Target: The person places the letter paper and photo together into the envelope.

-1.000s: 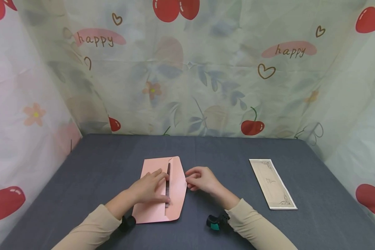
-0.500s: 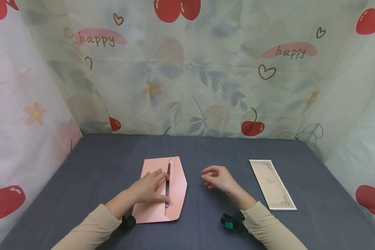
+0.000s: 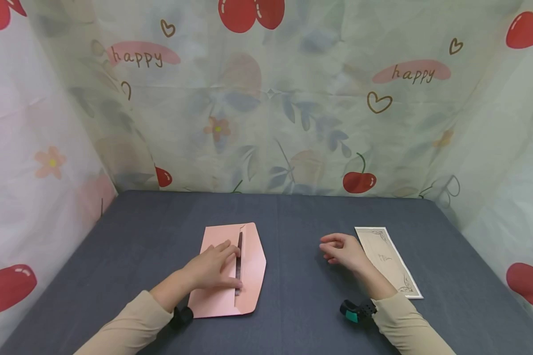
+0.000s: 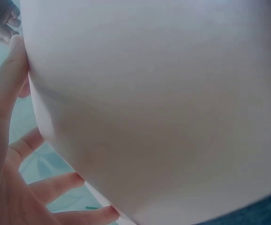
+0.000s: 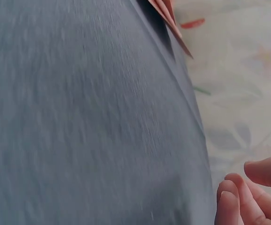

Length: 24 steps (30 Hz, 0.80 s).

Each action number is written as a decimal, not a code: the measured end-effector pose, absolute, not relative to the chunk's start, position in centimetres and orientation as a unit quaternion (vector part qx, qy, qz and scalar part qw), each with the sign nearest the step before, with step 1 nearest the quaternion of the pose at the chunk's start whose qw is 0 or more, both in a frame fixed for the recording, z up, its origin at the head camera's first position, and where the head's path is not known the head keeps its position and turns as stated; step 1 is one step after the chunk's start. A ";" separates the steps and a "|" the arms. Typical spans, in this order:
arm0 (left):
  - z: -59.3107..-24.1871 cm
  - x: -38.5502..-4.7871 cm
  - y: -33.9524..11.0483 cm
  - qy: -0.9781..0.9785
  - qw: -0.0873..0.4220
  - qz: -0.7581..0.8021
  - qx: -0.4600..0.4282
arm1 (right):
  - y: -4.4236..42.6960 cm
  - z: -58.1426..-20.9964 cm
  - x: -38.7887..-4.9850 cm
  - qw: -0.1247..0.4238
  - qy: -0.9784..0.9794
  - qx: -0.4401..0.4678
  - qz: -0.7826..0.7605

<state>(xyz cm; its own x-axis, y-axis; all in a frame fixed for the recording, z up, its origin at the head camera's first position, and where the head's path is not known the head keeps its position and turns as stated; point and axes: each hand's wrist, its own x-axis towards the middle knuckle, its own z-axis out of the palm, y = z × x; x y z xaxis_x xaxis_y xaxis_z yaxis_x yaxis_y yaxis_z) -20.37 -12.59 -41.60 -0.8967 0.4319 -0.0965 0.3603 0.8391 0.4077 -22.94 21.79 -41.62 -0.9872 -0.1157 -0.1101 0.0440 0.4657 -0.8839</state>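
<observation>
Left hand (image 3: 212, 267): lower middle of the head view, fingers spread and fairly straight, thumb set apart, the tips touching the pocket edge rather than wrapped round it.
Right hand (image 3: 344, 251): right of center, apparently just above the dark table (image 3: 302, 212), fingers loosely bent, a gap between thumb and fingertips, nothing held.
Pink envelope (image 3: 215, 301): flat on the table, low and left of center, its tapered flap (image 3: 254, 266) unfolded toward the right of the frame; a dark slit runs along the pocket mouth, beside the left fingertips.
Envelope feel: probably very light, smooth paper, stiff enough to lie flat yet quick to crease, and apt to slide if unsteadied.
Envelope hold: best pressed down on its body, or lifted by the pocket's edge with soft fingertips; a hard tug at the mouth could tear it.
Cream card (image 3: 392, 259): lying slanted at lower right, white-bordered, with scrollwork in two corners; the right wrist covers part of its left side.
Card feel: likely light and somewhat firmer than the envelope, bending if squeezed.
Card hold: pinch a long edge, or raise a corner first, since it lies flat.
</observation>
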 end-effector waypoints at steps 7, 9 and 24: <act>-41.6 -20.4 -12.5 0.955 0.092 0.193 0.207 | 24.8 -41.3 -23.1 0.042 0.869 0.014 -0.493; -41.6 -20.4 -12.5 0.955 0.092 0.193 0.207 | 25.8 -41.2 -23.2 0.033 0.872 0.020 -0.488; -41.5 -20.3 -12.6 0.955 0.094 0.194 0.204 | 31.7 -40.9 -22.6 0.017 0.885 0.092 -0.455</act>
